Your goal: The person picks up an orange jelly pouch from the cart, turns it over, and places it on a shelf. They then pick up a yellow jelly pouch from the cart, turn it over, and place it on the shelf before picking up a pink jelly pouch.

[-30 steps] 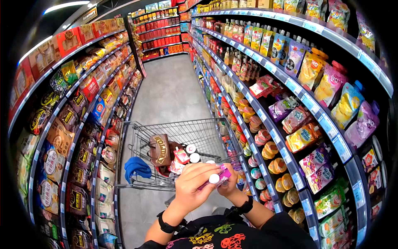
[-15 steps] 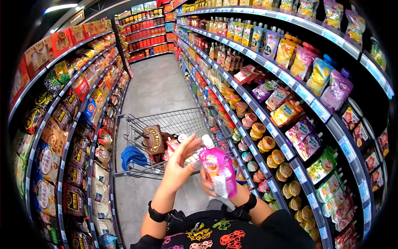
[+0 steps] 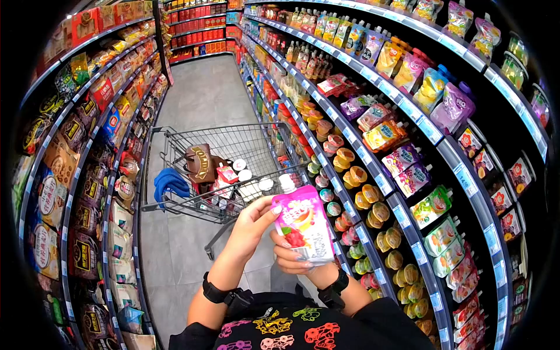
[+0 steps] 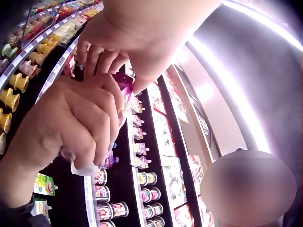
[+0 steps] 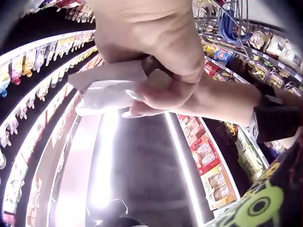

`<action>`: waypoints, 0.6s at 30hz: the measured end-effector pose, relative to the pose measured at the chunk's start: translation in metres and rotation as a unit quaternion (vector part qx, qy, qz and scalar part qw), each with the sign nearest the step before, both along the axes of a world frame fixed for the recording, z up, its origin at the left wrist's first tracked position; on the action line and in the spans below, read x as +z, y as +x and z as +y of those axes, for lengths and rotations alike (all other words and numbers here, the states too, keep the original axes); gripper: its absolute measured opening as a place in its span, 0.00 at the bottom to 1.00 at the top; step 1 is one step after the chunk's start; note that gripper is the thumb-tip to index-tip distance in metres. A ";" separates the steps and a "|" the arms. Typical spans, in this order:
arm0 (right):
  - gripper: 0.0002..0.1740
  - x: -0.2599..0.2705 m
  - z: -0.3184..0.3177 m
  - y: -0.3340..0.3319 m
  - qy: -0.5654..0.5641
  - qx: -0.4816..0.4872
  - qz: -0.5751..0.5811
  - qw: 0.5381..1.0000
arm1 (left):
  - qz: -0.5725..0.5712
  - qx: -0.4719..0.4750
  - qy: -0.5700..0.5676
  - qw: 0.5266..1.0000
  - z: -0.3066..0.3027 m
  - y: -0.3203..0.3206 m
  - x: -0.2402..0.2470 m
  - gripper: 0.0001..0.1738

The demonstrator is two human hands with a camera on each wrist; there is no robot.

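A pink and white spout pouch (image 3: 303, 227) with a white cap and fruit pictures stands tilted in front of my chest in the head view, its printed front towards me. My right hand (image 3: 293, 256) grips its lower part, fingers curled across the front. At the upper left edge, below the cap, my left hand (image 3: 255, 226) pinches it between thumb and fingers. The left wrist view shows the right hand (image 4: 80, 118) wrapped over the pouch, with the left hand (image 4: 142, 42) above. In the right wrist view, the pouch's pale bottom (image 5: 106, 94) sticks out from the fingers.
Beyond my hands stands a wire shopping cart (image 3: 233, 129) holding a brown bag (image 3: 201, 165), a red-and-white pack and several white-lidded containers. A blue cloth (image 3: 170, 182) hangs at its left. Packed shelves line both sides; cup desserts (image 3: 361, 198) and pouches fill the right ones.
The pouch has turned from cap-towards-me to upright, then to front-facing. My left hand came off it and now pinches its edge. The view has shifted, bringing the right shelves further in.
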State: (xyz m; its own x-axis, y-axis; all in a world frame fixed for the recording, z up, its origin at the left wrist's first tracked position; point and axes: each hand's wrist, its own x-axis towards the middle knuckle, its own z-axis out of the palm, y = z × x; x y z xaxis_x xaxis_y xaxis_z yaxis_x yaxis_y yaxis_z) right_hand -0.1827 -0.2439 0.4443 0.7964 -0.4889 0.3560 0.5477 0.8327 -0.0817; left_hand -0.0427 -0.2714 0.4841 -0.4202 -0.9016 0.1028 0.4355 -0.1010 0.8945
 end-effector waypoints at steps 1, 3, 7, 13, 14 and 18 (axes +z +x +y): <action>0.31 0.006 0.004 -0.001 0.006 0.006 -0.018 1.000 | -0.007 0.004 -0.012 1.000 0.003 -0.001 0.002 0.17; 0.33 0.007 0.007 -0.004 -0.032 0.022 -0.026 0.999 | -0.006 -0.013 -0.039 0.999 0.010 -0.001 -0.001 0.17; 0.38 0.006 0.022 0.002 -0.035 0.086 -0.021 0.995 | 0.019 -0.012 -0.036 0.999 0.025 -0.005 -0.003 0.17; 0.39 0.004 0.039 0.013 -0.067 0.160 -0.036 0.984 | 0.027 -0.016 -0.045 0.998 0.048 0.000 0.012 0.15; 0.38 0.006 0.045 0.010 -0.060 0.142 -0.013 0.988 | 0.030 -0.004 -0.045 0.999 0.051 -0.001 0.013 0.13; 0.39 0.003 0.057 0.010 -0.050 0.131 -0.003 0.990 | 0.008 0.019 -0.058 0.998 0.065 0.000 0.022 0.12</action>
